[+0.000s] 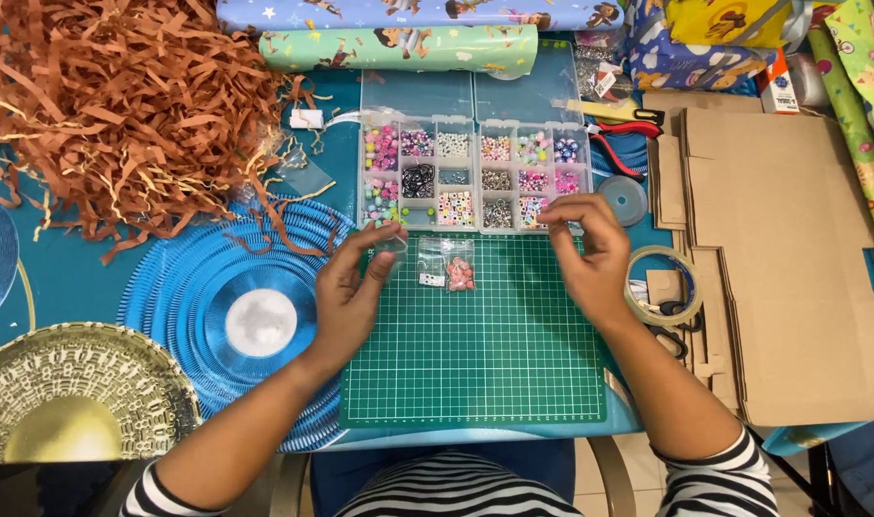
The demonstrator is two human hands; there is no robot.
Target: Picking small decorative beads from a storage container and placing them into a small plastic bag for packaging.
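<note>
- Head view: the left hand [353, 287] rests on the near left part of a green cutting mat [475, 364], thumb and fingers pinched on a small clear plastic bag [392, 246] held at the mat's far edge.
- The right hand [590, 251] hovers at the mat's far right corner, fingertips drawn together as if pinching something tiny; what they hold, if anything, cannot be told.
- Between the hands, on the mat, lie two more small bags: one with white beads [431, 264], and just beside it one with pink beads [460, 266].
- Just beyond both hands sits a clear compartment box of beads [475, 172], lid open; the right fingertips overlap its near right edge.
- Right of the right hand lie a roll of clear tape [663, 285], black scissors [669, 330] and flat cardboard sheets [782, 258].
- Left of the left hand, farther back, is a heap of brown shredded paper [121, 105].
- Beyond the box lie rolls of wrapping paper [399, 46] and red-handled pliers [617, 139].
</note>
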